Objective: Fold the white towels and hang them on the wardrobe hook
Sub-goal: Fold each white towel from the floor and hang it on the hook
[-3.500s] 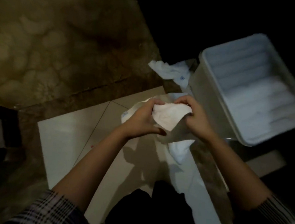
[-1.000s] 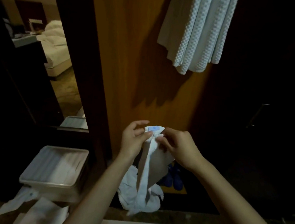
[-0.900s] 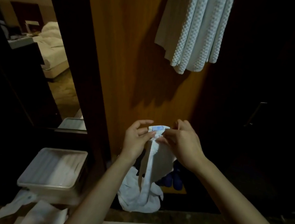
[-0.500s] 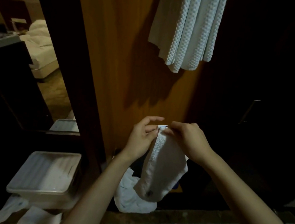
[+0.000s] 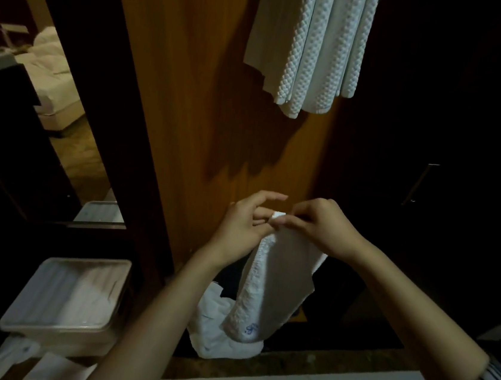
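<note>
Pinching the top edge of a folded white towel, both hands sit in front of the wooden wardrobe panel: left hand grips it with thumb and lower fingers, index extended; right hand curls onto the same edge. Towel hangs straight down from the hands, blue mark near its bottom. Waffle towels hang high on the panel. Crumpled white cloth lies at the panel's foot. Plastic bin left of the panel.
</note>
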Demonstrator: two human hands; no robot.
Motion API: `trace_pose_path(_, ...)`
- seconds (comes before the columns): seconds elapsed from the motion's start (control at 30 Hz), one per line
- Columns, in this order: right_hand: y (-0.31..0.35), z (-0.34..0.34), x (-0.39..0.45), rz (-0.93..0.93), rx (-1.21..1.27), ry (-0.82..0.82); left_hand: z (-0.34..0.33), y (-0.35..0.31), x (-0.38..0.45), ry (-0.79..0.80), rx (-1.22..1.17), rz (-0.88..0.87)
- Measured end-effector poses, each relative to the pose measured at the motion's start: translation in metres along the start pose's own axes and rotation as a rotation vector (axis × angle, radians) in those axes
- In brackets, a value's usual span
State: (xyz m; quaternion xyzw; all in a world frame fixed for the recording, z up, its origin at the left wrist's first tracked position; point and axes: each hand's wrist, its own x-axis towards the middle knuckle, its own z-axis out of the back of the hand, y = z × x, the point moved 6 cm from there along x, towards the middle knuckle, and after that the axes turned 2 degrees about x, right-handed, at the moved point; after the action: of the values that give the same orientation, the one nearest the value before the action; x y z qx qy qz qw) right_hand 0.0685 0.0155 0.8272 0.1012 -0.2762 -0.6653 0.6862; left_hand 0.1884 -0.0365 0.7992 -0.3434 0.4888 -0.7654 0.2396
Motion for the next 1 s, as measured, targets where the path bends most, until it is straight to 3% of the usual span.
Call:
trace_pose_path(0.13, -0.02, -0.002, 0.001, -0.093, 0.046, 0.166, 0.013, -0.002, 0.009, -0.054, 0.025, -0.029)
trace_pose_path(0.27, -0.04, -0.017, 0.004, -0.191, -0.25, 0.456, 0.03, 0.005, 0.016, -0.079, 0.029, -0.023)
trace_pose_path(0.33, -0.045, -0.022, 0.009, -0.206, -0.346, 0.481, 0.037, 0.011, 0.017, -0.077, 0.034, -0.007)
trace_pose_path(0.43, -0.042, -0.021, 0.019, -0.154, -0.578, 0.401, 0.047, 0.021, 0.017, -0.094, 0.05, 0.01)
trace_pose_path(0.53, -0.028, 0.005, 0.029, -0.098, -0.618, 0.2, 0.063, 0.03, 0.015, -0.166, 0.023, 0.038)
trace_pose_path(0.67, -0.005, 0.029, 0.023, 0.033, -0.219, -0.204, 0.081, 0.041, 0.015, -0.285, 0.017, 0.063)
trace_pose_path(0.77, -0.008, 0.006, 0.019, -0.036, -0.23, -0.173, 0.078, 0.049, 0.014, -0.289, 0.034, 0.098)
trace_pose_path(0.9, -0.011, 0.016, 0.022, -0.022, -0.163, -0.39, 0.078, 0.047, 0.018, -0.3, 0.007, 0.051)
trace_pose_path(1.0, -0.021, 0.004, 0.032, -0.145, -0.29, -0.198, 0.073, 0.048, 0.022, -0.25, 0.027, 0.067)
